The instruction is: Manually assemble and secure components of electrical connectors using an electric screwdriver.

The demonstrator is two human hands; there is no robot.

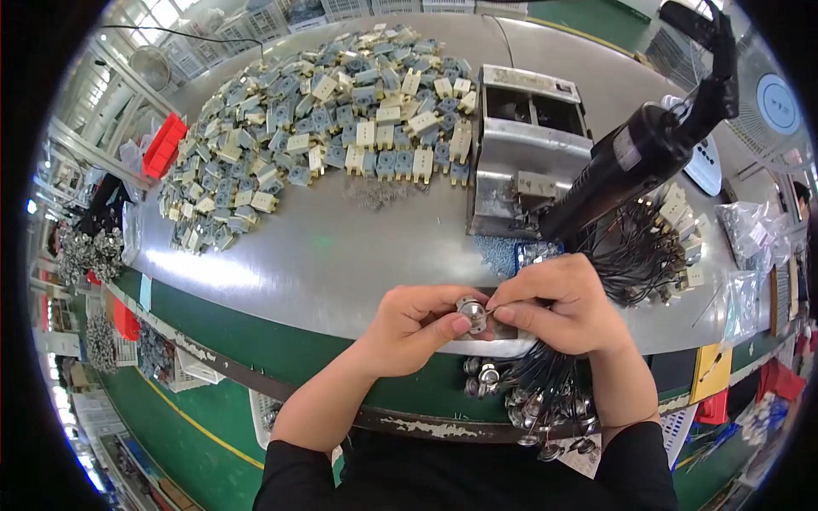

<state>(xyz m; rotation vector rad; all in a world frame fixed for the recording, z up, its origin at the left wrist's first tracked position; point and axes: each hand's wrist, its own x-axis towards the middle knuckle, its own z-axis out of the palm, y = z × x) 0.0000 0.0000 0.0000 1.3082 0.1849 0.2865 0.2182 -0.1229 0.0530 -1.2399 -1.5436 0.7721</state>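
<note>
My left hand (pixel 415 328) pinches a small round silver metal part (pixel 473 313) between thumb and fingers at the near edge of the steel table (pixel 324 255). My right hand (pixel 558 305) meets it from the right, its thumb and forefinger closed on the same part. Below my hands hangs a bundle of black wires with round metal ends (pixel 537 400). A black powered screwdriver (pixel 635 157) hangs at a slant just beyond my right hand.
A large heap of blue and cream plastic blocks (pixel 341 111) covers the far table. A grey metal fixture box (pixel 524 149) stands centre right. More black wired parts (pixel 648 247) lie to the right, with plastic bags (pixel 754 234) beyond. A red bin (pixel 164 145) sits far left.
</note>
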